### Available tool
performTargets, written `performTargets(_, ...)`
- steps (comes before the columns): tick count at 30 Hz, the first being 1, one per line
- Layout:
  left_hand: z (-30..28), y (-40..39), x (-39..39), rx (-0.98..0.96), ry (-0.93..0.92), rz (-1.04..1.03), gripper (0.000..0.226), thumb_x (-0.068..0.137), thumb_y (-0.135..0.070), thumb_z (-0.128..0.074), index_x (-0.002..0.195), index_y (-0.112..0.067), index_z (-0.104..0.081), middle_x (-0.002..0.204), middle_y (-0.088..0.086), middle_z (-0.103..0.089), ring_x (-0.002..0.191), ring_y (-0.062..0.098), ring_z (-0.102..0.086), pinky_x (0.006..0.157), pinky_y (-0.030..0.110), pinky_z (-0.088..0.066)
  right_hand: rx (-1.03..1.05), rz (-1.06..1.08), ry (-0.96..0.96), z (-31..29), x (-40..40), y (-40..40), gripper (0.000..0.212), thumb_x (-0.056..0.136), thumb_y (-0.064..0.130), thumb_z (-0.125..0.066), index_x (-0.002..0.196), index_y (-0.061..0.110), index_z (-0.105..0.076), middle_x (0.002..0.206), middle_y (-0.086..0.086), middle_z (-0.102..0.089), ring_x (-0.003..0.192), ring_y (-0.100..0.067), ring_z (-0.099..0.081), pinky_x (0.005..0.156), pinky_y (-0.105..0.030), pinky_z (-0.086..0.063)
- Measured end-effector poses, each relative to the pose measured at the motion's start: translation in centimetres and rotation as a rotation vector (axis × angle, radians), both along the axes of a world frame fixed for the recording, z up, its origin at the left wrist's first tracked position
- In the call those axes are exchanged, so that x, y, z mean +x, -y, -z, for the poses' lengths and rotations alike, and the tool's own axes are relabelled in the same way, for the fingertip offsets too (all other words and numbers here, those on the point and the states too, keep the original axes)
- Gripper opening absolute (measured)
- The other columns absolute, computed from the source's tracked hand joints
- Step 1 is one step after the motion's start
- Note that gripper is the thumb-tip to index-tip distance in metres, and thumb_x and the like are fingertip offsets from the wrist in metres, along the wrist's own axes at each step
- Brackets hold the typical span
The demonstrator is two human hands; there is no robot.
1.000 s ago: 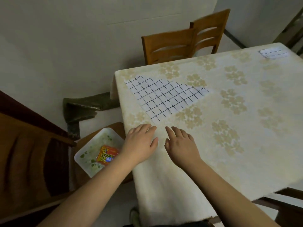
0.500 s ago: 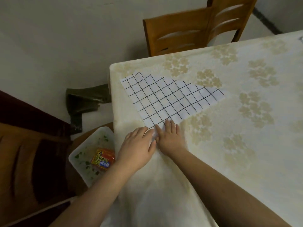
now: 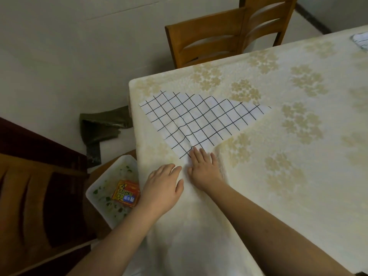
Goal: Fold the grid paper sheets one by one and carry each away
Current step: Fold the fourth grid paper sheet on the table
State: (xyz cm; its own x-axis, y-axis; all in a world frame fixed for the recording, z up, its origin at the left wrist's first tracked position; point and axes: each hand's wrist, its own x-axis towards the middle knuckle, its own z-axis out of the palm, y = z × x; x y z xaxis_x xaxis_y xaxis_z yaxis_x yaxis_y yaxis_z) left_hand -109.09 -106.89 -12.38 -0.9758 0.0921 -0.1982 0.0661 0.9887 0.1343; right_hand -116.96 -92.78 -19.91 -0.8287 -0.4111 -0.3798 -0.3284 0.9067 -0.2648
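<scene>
A white sheet of grid paper (image 3: 199, 118) lies diagonally on the table's near-left corner, with a slight buckle in its near part. My right hand (image 3: 205, 168) lies flat with straight fingers, its fingertips pressing on the sheet's near corner. My left hand (image 3: 163, 188) rests flat on the tablecloth just left of that corner, fingers straight and holding nothing. A second piece of lined paper (image 3: 361, 39) sits at the far right edge of the view.
The table (image 3: 288, 176) wears a cream floral cloth that hangs over the near edge. Two wooden chairs (image 3: 219, 40) stand behind it. At the left, a white tray (image 3: 103, 188) holding an orange packet (image 3: 125, 193) sits on a chair seat. A dark cloth (image 3: 101, 126) lies on the floor.
Both hands have slid forward across the cloth to the sheet's near corner. The right fingertips now press on it, and the paper there has buckled a little.
</scene>
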Motion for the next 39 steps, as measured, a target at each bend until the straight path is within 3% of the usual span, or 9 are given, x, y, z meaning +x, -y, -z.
performTargets(5, -0.1, 0.3, 2.4, 0.004, -0.012, 0.047, 0.048, 0.085, -0.041, -0.038, 0.115, -0.018, -0.066, 0.113, 0.001, -0.067, 0.103, 0.021, -0.064, 0.079, 0.037, -0.055, -0.003, 0.031, -0.063, -1.4, 3.0, -1.1, 0.092, 0.073, 0.049, 0.016, 0.155, 0.016, -0.006, 0.163, 0.001, -0.002, 0.149, -0.020, -0.001, 0.118, -0.044, 0.002)
performTargets(14, -1.8, 2.1, 8.7, 0.071, -0.063, 0.139, 0.048, 0.082, -0.042, -0.038, 0.112, -0.020, -0.068, 0.108, -0.002, -0.068, 0.098, 0.018, -0.066, 0.075, 0.034, -0.056, 0.023, 0.130, -0.156, -4.1, 10.9, -1.9, 0.083, 0.080, 0.048, 0.006, 0.155, 0.016, -0.014, 0.162, 0.001, -0.011, 0.149, -0.019, -0.007, 0.119, -0.042, -0.004)
performTargets(18, -2.5, 2.9, 11.3, 0.117, 0.062, 0.187, 0.068, 0.084, -0.047, -0.014, 0.141, -0.023, -0.043, 0.141, -0.003, -0.047, 0.130, 0.017, -0.043, 0.104, 0.034, -0.037, 0.036, 0.163, -0.163, -5.6, 15.0, -2.0, 0.084, 0.080, 0.048, 0.008, 0.154, 0.017, -0.016, 0.162, 0.001, -0.013, 0.149, -0.019, -0.009, 0.119, -0.041, -0.007)
performTargets(20, -2.3, 3.2, 12.1, 0.121, 0.076, 0.214, 0.055, 0.094, -0.042, -0.024, 0.145, -0.024, -0.035, 0.147, -0.004, -0.039, 0.134, 0.015, -0.035, 0.108, 0.032, -0.030, 0.030, 0.178, -0.150, -5.9, 17.1, -2.0, 0.083, 0.082, 0.048, 0.004, 0.153, 0.016, -0.022, 0.161, 0.000, -0.019, 0.148, -0.020, -0.014, 0.118, -0.042, -0.011)
performTargets(23, -1.7, 3.2, 12.8, 0.177, 0.100, 0.241, 0.050, 0.098, -0.033, -0.037, 0.146, -0.024, -0.034, 0.149, -0.005, -0.037, 0.135, 0.014, -0.033, 0.109, 0.032, -0.029, 0.018, 0.217, -0.164, -6.1, 20.4, -1.7, 0.074, 0.086, 0.046, -0.011, 0.145, 0.011, -0.042, 0.152, -0.004, -0.039, 0.141, -0.026, -0.036, 0.113, -0.046, -0.027)
performTargets(28, 0.1, 3.0, 13.6, 0.198, 0.151, 0.273, 0.052, 0.096, -0.030, -0.039, 0.147, -0.024, -0.033, 0.151, -0.001, -0.034, 0.137, 0.017, -0.032, 0.112, 0.036, -0.029, 0.023, 0.211, -0.027, -5.8, 25.7, -1.4, 0.094, 0.071, 0.052, 0.009, 0.153, 0.017, -0.021, 0.161, -0.002, -0.020, 0.147, -0.020, -0.020, 0.116, -0.037, -0.017)
performTargets(31, 1.2, 3.0, 13.8, 0.191, 0.166, 0.286, 0.052, 0.096, -0.030, -0.039, 0.147, -0.023, -0.032, 0.154, 0.001, -0.029, 0.140, 0.018, -0.028, 0.113, 0.036, -0.027, 0.036, 0.175, 0.011, -5.9, 28.0, -0.9, 0.091, 0.073, 0.053, 0.007, 0.152, 0.017, -0.022, 0.160, -0.002, -0.021, 0.145, -0.020, -0.024, 0.114, -0.036, -0.021)
performTargets(37, 3.2, 3.3, 14.0, 0.150, 0.188, 0.274, 0.057, 0.097, -0.036, -0.037, 0.151, -0.026, -0.023, 0.159, 0.001, -0.016, 0.145, 0.020, -0.016, 0.116, 0.040, -0.020, 0.035, 0.146, 0.043, -5.4, 29.3, -0.9, 0.059, 0.096, 0.046, -0.020, 0.148, 0.021, -0.031, 0.157, -0.002, -0.027, 0.142, -0.021, -0.028, 0.113, -0.037, -0.025)
performTargets(39, 3.7, 3.5, 14.0, 0.138, 0.201, 0.255, 0.057, 0.098, -0.038, -0.036, 0.152, -0.027, -0.019, 0.161, 0.001, -0.011, 0.146, 0.021, -0.011, 0.117, 0.042, -0.019, 0.011, 0.136, 0.016, -5.5, 28.8, -1.1, 0.067, 0.088, 0.049, -0.010, 0.142, 0.022, -0.040, 0.153, -0.003, -0.035, 0.138, -0.022, -0.034, 0.110, -0.037, -0.029)
